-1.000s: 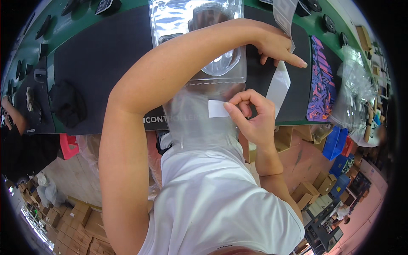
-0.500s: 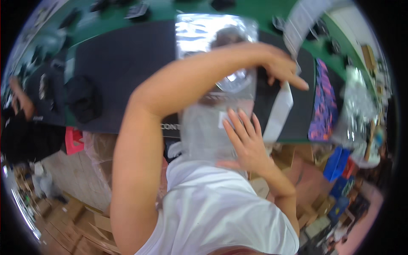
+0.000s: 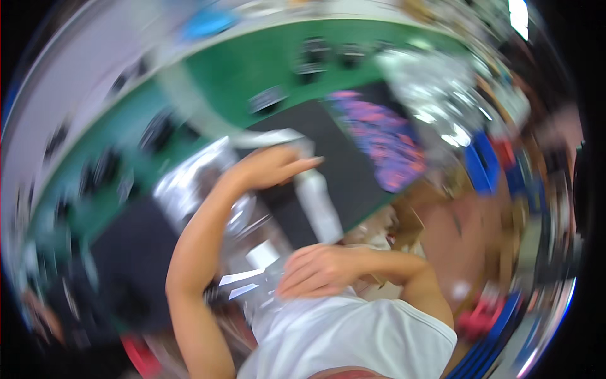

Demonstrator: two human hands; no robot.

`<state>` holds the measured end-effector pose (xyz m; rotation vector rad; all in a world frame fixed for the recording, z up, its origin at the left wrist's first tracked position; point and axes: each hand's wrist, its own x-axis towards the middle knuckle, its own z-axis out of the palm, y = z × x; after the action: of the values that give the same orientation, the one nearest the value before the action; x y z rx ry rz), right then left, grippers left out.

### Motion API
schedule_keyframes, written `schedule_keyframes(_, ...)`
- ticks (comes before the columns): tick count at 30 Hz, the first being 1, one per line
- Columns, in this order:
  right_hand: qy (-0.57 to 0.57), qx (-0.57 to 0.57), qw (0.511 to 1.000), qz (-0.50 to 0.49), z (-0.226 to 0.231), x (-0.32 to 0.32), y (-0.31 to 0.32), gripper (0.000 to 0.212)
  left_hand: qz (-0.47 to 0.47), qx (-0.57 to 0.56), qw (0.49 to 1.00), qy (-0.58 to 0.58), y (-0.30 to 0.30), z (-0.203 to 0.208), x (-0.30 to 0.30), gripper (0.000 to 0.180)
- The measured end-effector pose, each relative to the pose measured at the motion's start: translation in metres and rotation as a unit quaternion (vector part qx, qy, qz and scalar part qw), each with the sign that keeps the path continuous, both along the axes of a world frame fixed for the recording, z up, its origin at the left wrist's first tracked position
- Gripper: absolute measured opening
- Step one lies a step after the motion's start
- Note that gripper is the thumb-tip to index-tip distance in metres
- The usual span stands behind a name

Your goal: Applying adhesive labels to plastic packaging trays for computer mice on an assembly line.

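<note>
A clear plastic bag [image 3: 262,278] lies along the table's near edge against my white shirt, its far part silvery and shiny, with a dark shape inside. On the bag is a small white label [image 3: 262,254]. My right hand [image 3: 319,273] rests on the near part of the bag, fingers stretched out side by side. My left hand [image 3: 274,167] reaches across the bag's far right side, one finger pointing right and the others bent under. It appears to grip a long white strip [image 3: 319,205], which runs beneath it down to the table edge; blur hides the exact contact.
A black mat [image 3: 344,158] covers the green table [image 3: 218,82]. To the right lie a purple-orange patterned piece [image 3: 382,142] and a heap of clear plastic bags [image 3: 435,88]. A blue bin [image 3: 483,163] stands beyond. Several small dark items sit along the far side.
The view has swung to the right, so the table appears tilted. My right hand has flattened across the bag's near end. My left hand stays by the white strip.
</note>
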<state>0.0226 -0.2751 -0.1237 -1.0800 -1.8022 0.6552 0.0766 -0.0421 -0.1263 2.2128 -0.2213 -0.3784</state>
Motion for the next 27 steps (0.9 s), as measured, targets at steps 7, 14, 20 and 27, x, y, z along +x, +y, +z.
schedule_keyframes(7, 0.003, 0.166, 0.962, -0.217, -0.03, -0.017, 0.053, 0.035, 0.031, -0.083, 0.995, 0.048, -0.006, 0.016, 0.008, 0.045)
schedule_keyframes(14, 0.007, 0.082, 0.964, -0.252, -0.041, 0.012, 0.064, 0.054, 0.042, -0.229, 0.972, 0.012, -0.015, 0.037, 0.01, 0.059)
schedule_keyframes(20, 0.099, 0.038, 0.912, -0.397, -0.031, -0.011, 0.071, 0.052, 0.087, -0.142, 0.983, -0.074, -0.015, 0.149, -0.058, 0.062)
schedule_keyframes(27, 0.235, -0.013, 0.854, -0.465, -0.004, -0.014, 0.066, 0.056, 0.073, -0.088, 0.987, -0.112, -0.031, 0.183, -0.091, 0.074)
